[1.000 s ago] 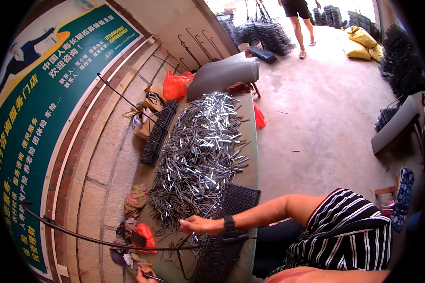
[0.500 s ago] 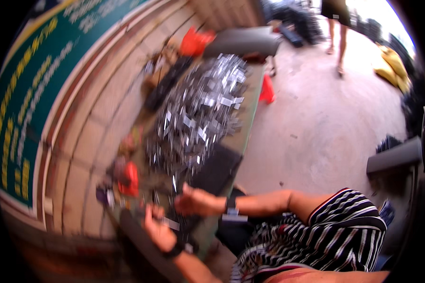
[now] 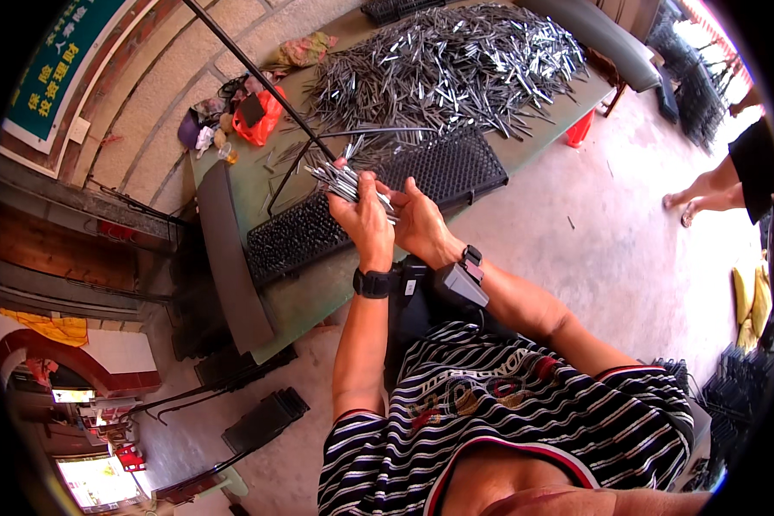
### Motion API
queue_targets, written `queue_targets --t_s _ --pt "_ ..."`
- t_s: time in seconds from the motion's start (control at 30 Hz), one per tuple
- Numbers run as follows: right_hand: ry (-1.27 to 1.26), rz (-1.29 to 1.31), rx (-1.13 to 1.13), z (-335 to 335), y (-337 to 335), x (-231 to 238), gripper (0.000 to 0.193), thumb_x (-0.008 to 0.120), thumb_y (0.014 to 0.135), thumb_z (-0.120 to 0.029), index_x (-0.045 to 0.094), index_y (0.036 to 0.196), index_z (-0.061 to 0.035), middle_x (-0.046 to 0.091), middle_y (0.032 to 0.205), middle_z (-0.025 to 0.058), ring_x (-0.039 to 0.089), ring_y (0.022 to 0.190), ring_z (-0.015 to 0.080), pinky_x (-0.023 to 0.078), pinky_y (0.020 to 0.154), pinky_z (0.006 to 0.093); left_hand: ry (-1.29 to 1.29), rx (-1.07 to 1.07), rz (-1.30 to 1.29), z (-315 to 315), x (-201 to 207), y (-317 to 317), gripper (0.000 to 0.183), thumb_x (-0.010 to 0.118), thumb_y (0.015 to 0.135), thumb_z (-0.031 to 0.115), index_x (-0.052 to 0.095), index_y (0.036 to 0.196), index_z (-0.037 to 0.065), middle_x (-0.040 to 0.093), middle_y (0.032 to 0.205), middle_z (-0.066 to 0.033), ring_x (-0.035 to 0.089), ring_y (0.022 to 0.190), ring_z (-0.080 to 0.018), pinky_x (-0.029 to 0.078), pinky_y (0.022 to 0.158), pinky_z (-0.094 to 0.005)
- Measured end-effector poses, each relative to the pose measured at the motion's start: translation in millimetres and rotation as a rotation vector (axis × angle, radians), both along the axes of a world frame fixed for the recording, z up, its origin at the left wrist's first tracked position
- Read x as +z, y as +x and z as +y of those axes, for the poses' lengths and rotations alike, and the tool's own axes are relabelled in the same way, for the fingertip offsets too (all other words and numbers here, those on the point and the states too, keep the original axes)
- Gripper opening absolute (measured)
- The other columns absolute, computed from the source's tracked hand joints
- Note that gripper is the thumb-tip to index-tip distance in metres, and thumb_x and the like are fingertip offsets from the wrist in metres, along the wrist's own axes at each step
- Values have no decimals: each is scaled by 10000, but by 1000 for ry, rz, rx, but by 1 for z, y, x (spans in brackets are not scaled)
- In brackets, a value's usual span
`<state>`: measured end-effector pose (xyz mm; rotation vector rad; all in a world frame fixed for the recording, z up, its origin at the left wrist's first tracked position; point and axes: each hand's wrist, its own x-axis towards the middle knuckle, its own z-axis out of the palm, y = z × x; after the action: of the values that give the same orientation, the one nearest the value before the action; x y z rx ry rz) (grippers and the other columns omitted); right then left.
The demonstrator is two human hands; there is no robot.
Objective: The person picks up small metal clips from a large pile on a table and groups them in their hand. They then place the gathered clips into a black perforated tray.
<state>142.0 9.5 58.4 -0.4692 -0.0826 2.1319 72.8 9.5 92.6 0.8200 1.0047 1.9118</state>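
Observation:
A loose bundle of thin silvery metal rods (image 3: 339,179) lies across my two hands. My left hand (image 3: 368,225) is closed around it, thumb on top, and the rod ends fan out past the fingers on the far left. At the bundle's near right end, my right hand (image 3: 425,228) grips with curled fingers, its thumb raised; the fingertips are partly hidden. Just beyond and below the hands lies a long black perforated tray (image 3: 456,168). Its right part shows bare holes, while the left part looks densely filled. Behind the tray spreads a large heap of similar metal rods (image 3: 456,73).
The greenish table (image 3: 305,314) carries a red plastic bag (image 3: 261,119) and small oddments at the left. A dark pole (image 3: 249,67) slants over the table's left part. Grey curved panels (image 3: 224,249) edge the table. Another person's legs (image 3: 721,185) stand at the right.
The view has swung, and the blur is gone. My hands, apart before, are now together at the rod bundle above the tray. The other person appears farther right and lower.

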Motion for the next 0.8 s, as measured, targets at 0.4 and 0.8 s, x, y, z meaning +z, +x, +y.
queue_targets --t_s 0.4,0.8 --pt "-75 -356 199 -8 -7 -39 469 291 953 -485 462 835 -64 455 622 30 250 424 92 209 388 236 -214 -101 -344 6 -28 -32 322 529 834 -42 450 1132 51 543 759 -92 505 566 -150 432 500 -299" --pt "706 -798 -251 94 39 37 635 298 940 -514 464 1240 21 493 1276 148 441 1191 267 351 968 413 -29 -24 -203 7 -1 -41 339 543 855 -5 443 1176 36 566 788 -81 515 580 -134 431 514 -285"
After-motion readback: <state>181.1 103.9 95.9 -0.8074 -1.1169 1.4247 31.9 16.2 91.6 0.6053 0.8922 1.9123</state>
